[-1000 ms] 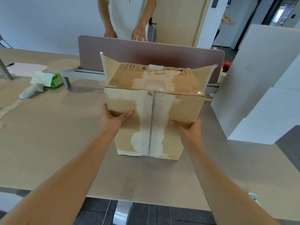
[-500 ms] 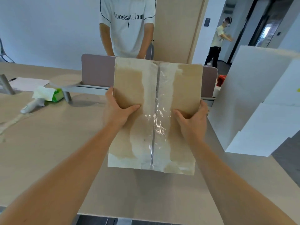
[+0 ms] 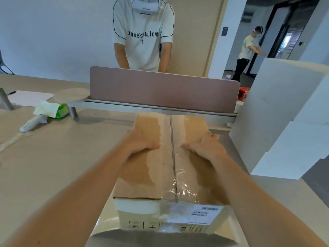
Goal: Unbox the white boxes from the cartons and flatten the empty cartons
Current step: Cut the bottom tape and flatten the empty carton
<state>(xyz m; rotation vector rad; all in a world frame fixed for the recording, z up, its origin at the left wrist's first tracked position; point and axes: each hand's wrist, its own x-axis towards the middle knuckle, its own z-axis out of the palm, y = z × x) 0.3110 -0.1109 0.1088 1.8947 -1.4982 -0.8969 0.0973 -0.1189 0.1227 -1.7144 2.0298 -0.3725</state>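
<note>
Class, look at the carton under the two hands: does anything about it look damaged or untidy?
Yes. The carton has pale torn patches along its taped seam, where the surface paper looks peeled away, and crinkled clear tape bunches near the shipping label.

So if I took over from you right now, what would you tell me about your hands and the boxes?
Left hand: gripping the left side of the carton, thumb on its upper face.
Right hand: gripping the right side, thumb on top.
The carton sits on the desk, taped seam up, label end towards you, its open flaps spread at the near edge.
White boxes are stacked on the right.
Done: some white boxes are already out.
Left: I can't see whether this carton is empty; check, then cut the tape and flatten it.
</note>
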